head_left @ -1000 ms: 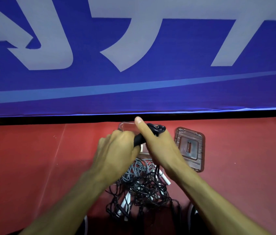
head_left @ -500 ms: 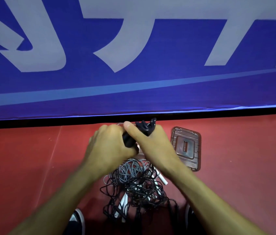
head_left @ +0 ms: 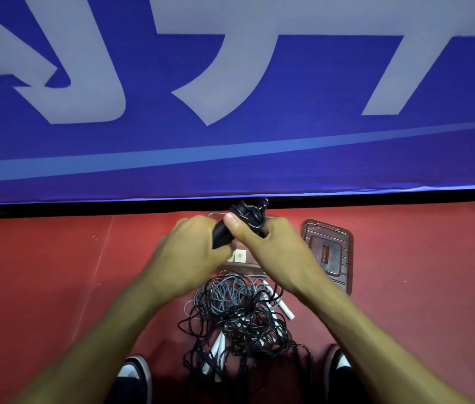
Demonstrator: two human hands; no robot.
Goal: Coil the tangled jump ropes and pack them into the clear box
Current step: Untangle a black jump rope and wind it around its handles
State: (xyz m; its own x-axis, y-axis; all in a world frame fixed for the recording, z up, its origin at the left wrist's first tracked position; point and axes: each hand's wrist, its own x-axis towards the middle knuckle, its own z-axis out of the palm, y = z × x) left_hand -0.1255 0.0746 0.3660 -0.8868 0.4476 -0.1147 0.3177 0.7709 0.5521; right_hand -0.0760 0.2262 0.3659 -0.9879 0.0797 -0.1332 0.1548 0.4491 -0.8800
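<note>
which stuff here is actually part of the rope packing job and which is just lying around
Part of the job:
- black rope bundle, gripped by left hand and right hand
- tangled rope pile on the floor
- clear box, mostly hidden behind the hands
- box lid, lying beside it

Just there:
- blue banner
- red floor
- shoes
</note>
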